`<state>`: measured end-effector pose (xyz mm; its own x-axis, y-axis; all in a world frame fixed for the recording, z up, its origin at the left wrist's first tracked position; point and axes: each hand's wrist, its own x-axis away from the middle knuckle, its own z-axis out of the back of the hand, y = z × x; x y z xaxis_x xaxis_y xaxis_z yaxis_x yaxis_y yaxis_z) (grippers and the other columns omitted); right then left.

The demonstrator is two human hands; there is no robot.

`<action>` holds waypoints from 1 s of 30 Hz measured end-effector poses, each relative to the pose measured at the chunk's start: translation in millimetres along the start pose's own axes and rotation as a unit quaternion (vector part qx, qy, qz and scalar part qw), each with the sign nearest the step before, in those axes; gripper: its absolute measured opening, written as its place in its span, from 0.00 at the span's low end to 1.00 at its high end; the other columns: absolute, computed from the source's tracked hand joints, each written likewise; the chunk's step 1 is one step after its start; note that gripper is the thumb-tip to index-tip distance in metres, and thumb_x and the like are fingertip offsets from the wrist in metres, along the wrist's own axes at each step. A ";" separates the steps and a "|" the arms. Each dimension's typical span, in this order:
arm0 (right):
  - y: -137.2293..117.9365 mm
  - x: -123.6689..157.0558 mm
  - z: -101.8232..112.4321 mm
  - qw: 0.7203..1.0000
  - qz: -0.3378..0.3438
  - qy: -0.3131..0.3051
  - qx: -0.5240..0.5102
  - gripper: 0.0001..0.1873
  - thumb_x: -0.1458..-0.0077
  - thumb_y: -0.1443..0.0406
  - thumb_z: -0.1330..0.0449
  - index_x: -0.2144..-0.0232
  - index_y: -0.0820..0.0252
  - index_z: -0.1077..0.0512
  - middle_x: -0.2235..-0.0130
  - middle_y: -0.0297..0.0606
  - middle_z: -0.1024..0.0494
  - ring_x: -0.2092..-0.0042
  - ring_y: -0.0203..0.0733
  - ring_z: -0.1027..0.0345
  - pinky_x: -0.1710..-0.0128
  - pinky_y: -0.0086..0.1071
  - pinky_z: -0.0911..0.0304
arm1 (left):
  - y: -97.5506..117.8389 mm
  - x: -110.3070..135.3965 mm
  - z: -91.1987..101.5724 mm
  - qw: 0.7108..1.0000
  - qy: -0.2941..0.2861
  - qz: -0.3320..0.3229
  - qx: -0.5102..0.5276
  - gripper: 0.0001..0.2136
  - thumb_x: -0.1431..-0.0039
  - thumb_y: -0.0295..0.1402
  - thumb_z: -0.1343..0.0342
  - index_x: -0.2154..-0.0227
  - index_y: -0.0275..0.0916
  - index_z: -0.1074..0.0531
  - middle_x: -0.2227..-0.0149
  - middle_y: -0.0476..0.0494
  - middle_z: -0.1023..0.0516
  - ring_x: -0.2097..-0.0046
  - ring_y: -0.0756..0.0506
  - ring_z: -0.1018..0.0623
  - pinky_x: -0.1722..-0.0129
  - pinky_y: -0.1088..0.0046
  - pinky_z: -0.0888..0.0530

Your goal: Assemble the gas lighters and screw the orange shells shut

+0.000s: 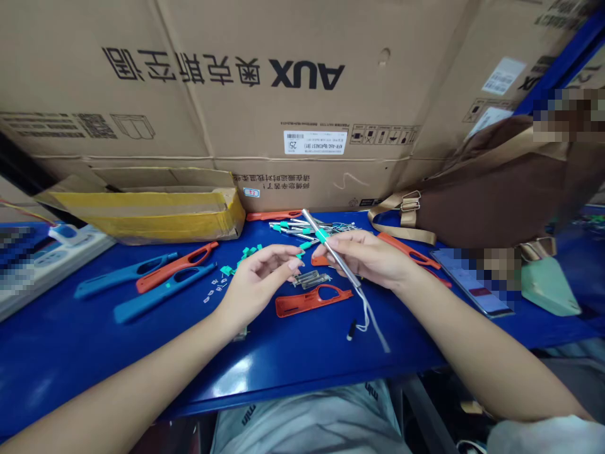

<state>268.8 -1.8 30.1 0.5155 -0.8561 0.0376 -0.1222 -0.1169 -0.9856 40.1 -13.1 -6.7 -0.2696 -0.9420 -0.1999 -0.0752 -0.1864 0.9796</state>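
Note:
My right hand (368,255) pinches a slim silver metal tube (348,275) with a teal sleeve or clip around it. The tube slants, its upper end toward the box. From its lower end hang white wires, a clear strand and a small black-tipped connector (350,330). My left hand (262,277) is curled beside it, thumb and forefinger nearly together; a bit of teal shows at the fingertips, too small to make out. Behind the hands lies a pile of similar metal tubes (295,228). An orange lighter-shaped shell half (309,302) and clear small parts (309,279) lie below.
Blue shells (163,293) and an orange shell (177,268) lie left, near teal pieces (248,253). A yellow-taped carton (155,211) and a power strip (51,265) stand farther left. A phone (472,284) and brown bag (482,176) sit right. A large cardboard box (212,126) walls the back.

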 end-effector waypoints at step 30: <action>-3.5 34.0 49.9 0.990 -0.053 -0.025 0.131 0.16 0.47 0.57 0.29 0.61 0.63 0.24 0.66 0.39 0.18 0.61 0.42 0.20 0.63 0.34 0.21 | 6.2 14.4 2.2 0.894 -0.286 -0.064 -0.340 0.07 0.34 0.31 0.44 0.63 0.38 0.21 0.70 0.50 0.22 0.69 0.52 0.26 0.67 0.76 0.32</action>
<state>329.0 -5.4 26.6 0.5563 -0.8187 0.1423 0.1563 -0.0651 -0.9856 33.6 -27.2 -3.5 -0.7617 -0.6404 -0.0982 0.4077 -0.5915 0.6956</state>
